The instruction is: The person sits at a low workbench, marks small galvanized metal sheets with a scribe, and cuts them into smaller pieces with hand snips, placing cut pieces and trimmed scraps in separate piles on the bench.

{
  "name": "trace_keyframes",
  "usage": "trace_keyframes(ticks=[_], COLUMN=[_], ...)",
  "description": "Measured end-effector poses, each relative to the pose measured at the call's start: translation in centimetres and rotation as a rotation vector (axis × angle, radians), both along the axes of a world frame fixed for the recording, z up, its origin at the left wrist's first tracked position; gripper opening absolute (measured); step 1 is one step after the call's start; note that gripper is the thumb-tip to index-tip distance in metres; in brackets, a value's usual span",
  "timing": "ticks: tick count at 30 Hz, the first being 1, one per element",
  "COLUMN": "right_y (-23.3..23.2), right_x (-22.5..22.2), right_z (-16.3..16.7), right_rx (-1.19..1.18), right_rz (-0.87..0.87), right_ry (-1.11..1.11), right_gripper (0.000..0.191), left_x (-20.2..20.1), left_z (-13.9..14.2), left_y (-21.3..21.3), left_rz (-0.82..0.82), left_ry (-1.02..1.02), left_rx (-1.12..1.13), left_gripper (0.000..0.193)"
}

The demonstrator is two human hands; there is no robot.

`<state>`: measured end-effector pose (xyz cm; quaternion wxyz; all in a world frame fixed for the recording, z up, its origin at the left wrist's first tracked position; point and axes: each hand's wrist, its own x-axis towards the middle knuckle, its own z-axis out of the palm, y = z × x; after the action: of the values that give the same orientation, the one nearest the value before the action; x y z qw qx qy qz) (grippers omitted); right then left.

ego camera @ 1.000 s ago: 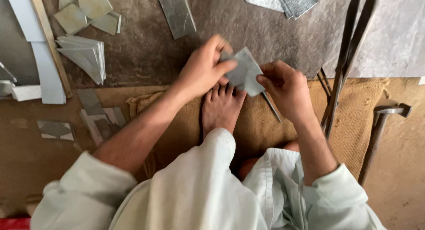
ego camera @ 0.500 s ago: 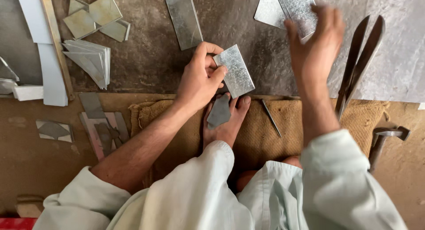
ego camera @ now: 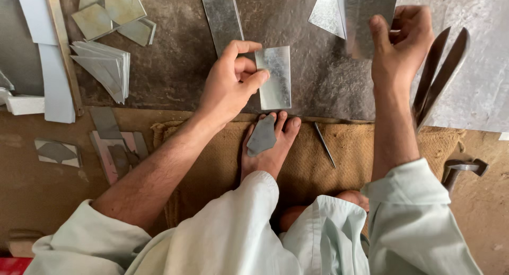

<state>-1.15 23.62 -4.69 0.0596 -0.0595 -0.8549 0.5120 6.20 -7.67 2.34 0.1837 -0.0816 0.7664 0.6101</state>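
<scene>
My left hand (ego camera: pixel 228 84) pinches a small rectangular sheet-metal piece (ego camera: pixel 274 78) by its left edge, flat over the dark work slab (ego camera: pixel 175 58). My right hand (ego camera: pixel 400 42) is raised at the upper right and grips a larger shiny metal sheet (ego camera: pixel 366 15) by its lower edge. A small grey offcut (ego camera: pixel 261 137) rests on my bare foot (ego camera: pixel 270 148), which lies on the burlap mat (ego camera: pixel 350 153). A thin metal scriber (ego camera: pixel 324 144) lies on the mat just right of the foot.
Large tin snips (ego camera: pixel 440 76) lie at the right. A metal strip (ego camera: pixel 222 18) lies above my left hand. Folded metal pieces (ego camera: pixel 108 12) and a stack of triangular pieces (ego camera: pixel 103 68) sit top left, beside long white strips (ego camera: pixel 50 73). Scrap offcuts (ego camera: pixel 114 148) litter the floor at left.
My hands parted: the right let go of the small piece, reached up right and took hold of the larger sheet. The left keeps the small piece and turned it upright. An offcut now lies on my foot.
</scene>
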Motion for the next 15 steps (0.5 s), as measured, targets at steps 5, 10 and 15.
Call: trace_keyframes(ticks=[5, 10, 15], right_y=[-2.3, -6.7, -6.4], right_x=[3.8, 6.4, 5.4], right_z=[2.9, 5.0, 3.8], right_rx=[-0.460, -0.708, -0.180], right_rz=[-0.041, 0.137, 0.203], right_ry=[-0.222, -0.255, -0.391], right_gripper=[0.025, 0.025, 0.021], left_x=[-0.8, -0.6, -0.1], left_z=[0.4, 0.0, -0.5], left_y=[1.3, 2.6, 2.0], left_rz=[0.029, 0.023, 0.029], left_ry=[-0.108, -0.066, -0.130], left_rx=[0.133, 0.236, 0.215], left_gripper=[0.039, 0.025, 0.014])
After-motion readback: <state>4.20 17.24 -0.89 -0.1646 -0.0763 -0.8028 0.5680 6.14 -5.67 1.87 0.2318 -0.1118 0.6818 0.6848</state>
